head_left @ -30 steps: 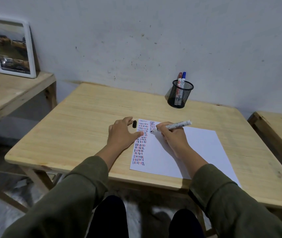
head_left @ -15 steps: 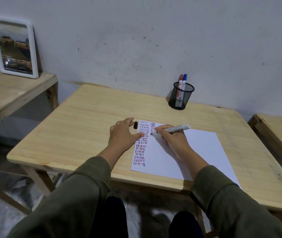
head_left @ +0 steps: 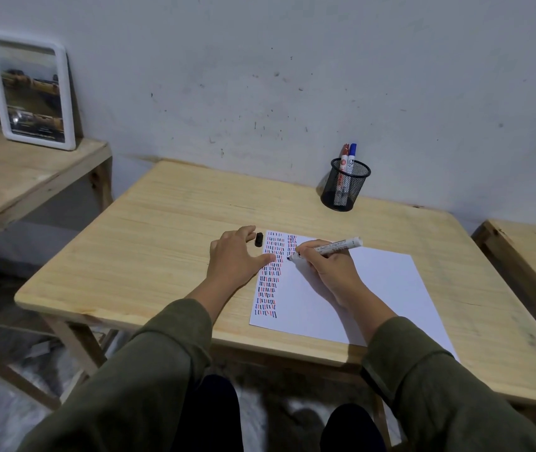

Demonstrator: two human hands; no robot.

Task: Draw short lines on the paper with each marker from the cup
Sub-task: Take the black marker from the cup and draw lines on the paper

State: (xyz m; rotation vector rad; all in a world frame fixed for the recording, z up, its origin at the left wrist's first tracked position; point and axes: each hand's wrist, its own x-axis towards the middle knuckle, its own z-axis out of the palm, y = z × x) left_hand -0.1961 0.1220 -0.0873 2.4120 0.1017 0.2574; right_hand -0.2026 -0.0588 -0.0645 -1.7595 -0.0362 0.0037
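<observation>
Right grip pins marker, tip on paper; label illegible.

Dim, flat, cool light. Soft shadow of cup falls toward 9 o'clock on tabletop. Wide-angle bending at edges; glare on frame; sleeves soft.

No legible text is shown.
Small dark print is seen along the barrel of the marker and on the two markers in the cup, but it is too small and blurred to be read.
</observation>
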